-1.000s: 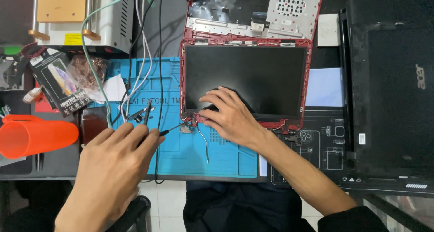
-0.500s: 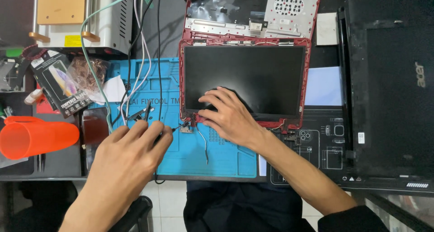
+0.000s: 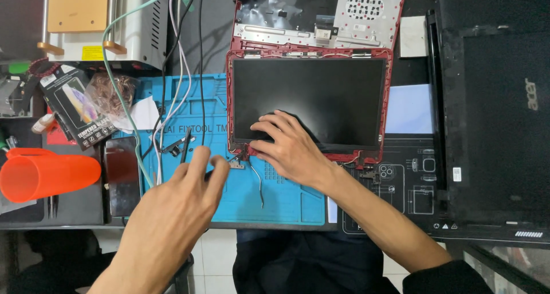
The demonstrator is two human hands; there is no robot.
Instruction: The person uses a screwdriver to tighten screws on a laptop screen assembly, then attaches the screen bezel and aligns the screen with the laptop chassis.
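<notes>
Red-framed laptop screen [image 3: 309, 102] under right hand [image 3: 289, 148] (fingers spread flat), left hand [image 3: 172, 214] open over blue mat [image 3: 286, 199].

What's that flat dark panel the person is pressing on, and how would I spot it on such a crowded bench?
Start at the blue work mat in the middle of the bench; the screen panel lies at its upper right edge, under the right hand. It is a black glass rectangle in a red frame, unlike the all-black laptop to its right.
</notes>
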